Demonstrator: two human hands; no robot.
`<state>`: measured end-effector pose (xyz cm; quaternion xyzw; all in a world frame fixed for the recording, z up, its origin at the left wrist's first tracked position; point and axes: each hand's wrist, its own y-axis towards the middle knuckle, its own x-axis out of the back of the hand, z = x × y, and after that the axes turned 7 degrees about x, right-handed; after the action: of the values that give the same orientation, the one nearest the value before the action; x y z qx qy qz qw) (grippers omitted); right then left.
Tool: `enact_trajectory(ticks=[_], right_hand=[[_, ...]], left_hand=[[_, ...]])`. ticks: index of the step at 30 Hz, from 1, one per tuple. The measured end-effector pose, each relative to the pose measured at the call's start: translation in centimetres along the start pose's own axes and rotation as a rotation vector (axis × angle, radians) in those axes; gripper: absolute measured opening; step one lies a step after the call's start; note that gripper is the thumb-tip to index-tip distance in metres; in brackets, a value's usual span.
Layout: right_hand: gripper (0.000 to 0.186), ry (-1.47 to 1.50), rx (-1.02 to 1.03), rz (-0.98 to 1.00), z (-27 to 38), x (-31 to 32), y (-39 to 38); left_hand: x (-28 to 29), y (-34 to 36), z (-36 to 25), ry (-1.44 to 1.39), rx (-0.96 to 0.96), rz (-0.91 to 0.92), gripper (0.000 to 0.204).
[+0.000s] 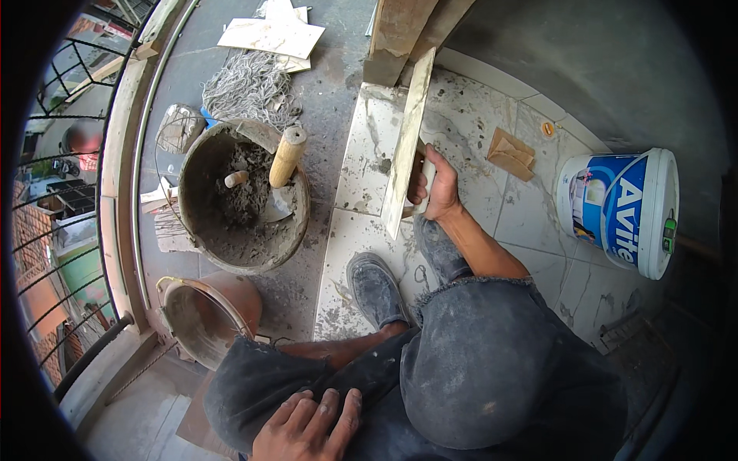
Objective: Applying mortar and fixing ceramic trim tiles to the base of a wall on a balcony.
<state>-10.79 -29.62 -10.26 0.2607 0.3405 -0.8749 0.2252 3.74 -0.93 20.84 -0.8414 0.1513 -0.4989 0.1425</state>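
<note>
My right hand is wrapped round the handle of a long flat plastering float. Its pale, mortar-smeared board stands on edge over the tiles. Resting on my dark trousers, my left hand holds nothing, its dusty fingers stretched out and slightly apart. To the left, a mortar-crusted bucket holds grey wet mortar. A trowel with a wooden handle leans in it, blade partly sunk in the mix. A second, shorter wooden handle pokes out of the mortar; whatever it belongs to is buried.
A smaller bucket stands near my left leg. At right, a white-and-blue paint pail lies on its side near the wall. A brown paper piece, a string mop head and tile offcuts lie about. A railing borders the left.
</note>
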Motion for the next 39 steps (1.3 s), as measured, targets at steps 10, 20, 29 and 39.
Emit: enact_trajectory(ticks=[10,20,29,39], right_hand=[[0.045,-0.013,-0.149,-0.115,-3.1,3.2,2.6],[0.05,-0.032,-0.185,-0.173,-3.2,2.3,3.5],[0.049,-0.019,-0.195,-0.105,-3.3,3.1,4.0],[0.038,-0.018,-0.189,-0.173,-3.4,2.7,4.1]], left_hand=[[0.1,0.1,0.0,-0.035,0.043,0.045,0.045],[0.0,0.7,-0.5,-0.01,0.12,0.055,0.043],[0.0,1.2,-0.9,-0.004,0.175,0.073,0.04],[0.2,0.3,-0.9,0.0,0.082,0.048,0.044]])
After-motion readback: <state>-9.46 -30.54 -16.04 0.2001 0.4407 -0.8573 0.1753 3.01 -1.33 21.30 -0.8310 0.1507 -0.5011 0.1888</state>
